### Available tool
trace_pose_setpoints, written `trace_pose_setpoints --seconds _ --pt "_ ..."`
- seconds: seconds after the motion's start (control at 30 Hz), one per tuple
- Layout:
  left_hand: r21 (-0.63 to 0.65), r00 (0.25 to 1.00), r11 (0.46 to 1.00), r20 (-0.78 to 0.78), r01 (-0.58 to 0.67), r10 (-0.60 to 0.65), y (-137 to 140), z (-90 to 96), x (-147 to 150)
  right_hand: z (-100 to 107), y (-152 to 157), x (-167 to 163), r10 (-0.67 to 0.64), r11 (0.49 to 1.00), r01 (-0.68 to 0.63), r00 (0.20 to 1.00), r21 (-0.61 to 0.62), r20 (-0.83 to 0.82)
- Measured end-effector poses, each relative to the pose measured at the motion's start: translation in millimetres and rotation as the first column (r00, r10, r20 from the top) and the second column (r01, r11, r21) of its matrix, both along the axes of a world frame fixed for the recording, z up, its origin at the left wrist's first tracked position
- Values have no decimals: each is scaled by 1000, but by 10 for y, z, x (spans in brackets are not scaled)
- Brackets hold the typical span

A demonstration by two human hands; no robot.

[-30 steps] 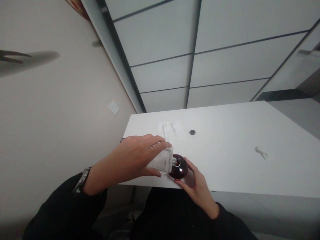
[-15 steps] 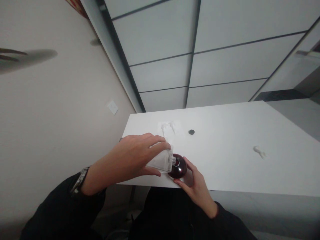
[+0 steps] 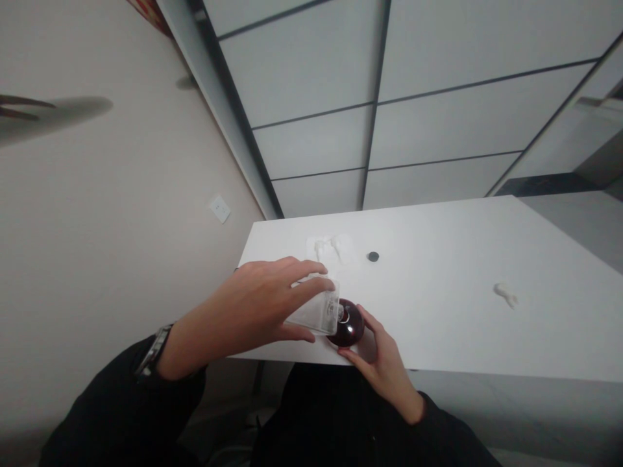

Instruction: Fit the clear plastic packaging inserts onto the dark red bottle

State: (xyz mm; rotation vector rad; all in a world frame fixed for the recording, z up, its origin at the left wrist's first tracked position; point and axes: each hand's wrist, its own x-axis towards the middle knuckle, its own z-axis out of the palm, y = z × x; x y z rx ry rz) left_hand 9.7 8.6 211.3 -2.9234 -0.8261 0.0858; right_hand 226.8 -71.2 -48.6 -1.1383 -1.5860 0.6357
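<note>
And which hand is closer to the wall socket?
Left. The left hand, holding the clear bottle, is below and right of the wall socket; the right hand, holding the dark-red bottle, is farther right.

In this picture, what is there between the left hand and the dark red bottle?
A clear bottle: the left hand holds it tilted, its neck at the top of the dark red bottle. The head view shows this.

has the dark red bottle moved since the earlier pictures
No, not visibly: judged against the wall socket, the dark red bottle in the right hand keeps the same place.
</note>
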Motion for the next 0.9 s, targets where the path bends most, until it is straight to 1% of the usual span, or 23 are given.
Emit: trace_pose_setpoints --seconds 0.43,0.9 --pt "35 999 999 40 33 -35 -1 1 1 -34 -2 2 -4 1000 4 1000 2 -7" --pt "16 999 999 37 39 -39 8 24 3 -5 -6 -3 -1 1000 1 1000 -10 -1"
